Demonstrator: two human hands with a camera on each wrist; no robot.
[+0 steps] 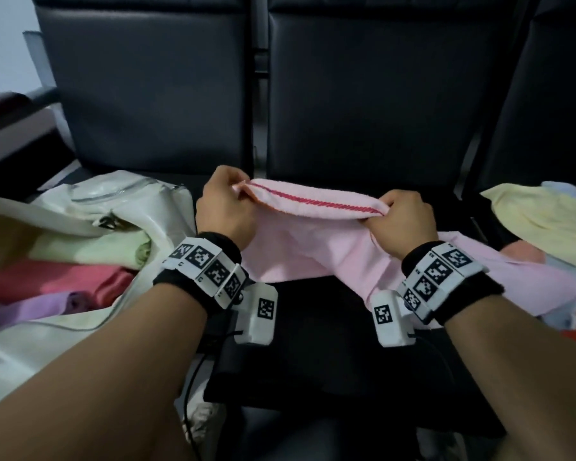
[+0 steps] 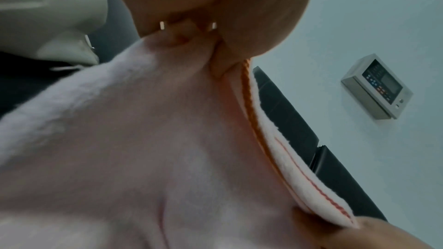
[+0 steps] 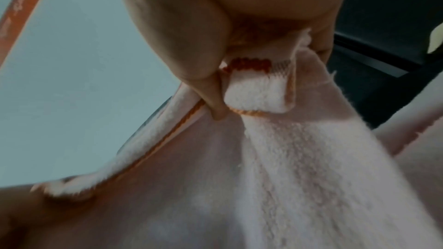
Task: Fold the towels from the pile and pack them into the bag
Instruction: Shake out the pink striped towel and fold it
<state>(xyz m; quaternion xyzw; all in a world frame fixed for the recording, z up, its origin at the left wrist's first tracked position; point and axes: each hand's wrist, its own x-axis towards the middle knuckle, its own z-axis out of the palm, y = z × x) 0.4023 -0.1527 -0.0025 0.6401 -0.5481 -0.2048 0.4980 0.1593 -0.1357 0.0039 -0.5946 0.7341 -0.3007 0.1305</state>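
Both hands are up over the dark seat (image 1: 330, 327), holding a pink towel (image 1: 300, 251) by its top edge. The left hand (image 1: 225, 207) pinches the left corner between thumb and curled fingers; the right hand (image 1: 404, 216) pinches the right corner the same way, with the corner tab bunched under the thumb in the right wrist view. The hem with its red stripe (image 1: 313, 198) runs nearly straight between the two hands, slightly lower at the right. Below the hem the cloth hangs down and spills rightward across the seat, its lower part lying rumpled.

To the left, just beside the left wrist, sits the cream bag (image 1: 140, 207), its mouth open toward the person. Inside lie folded towels: a green one (image 1: 90, 249), a red one (image 1: 60, 281) and a purple one (image 1: 37, 306), stacked side by side. To the right, the pile (image 1: 546, 224) of loose towels, yellow on top, lies at the seat's far edge, with the pink towel's trailing end reaching it. The black seat backs (image 1: 363, 94) stand close behind the hands.
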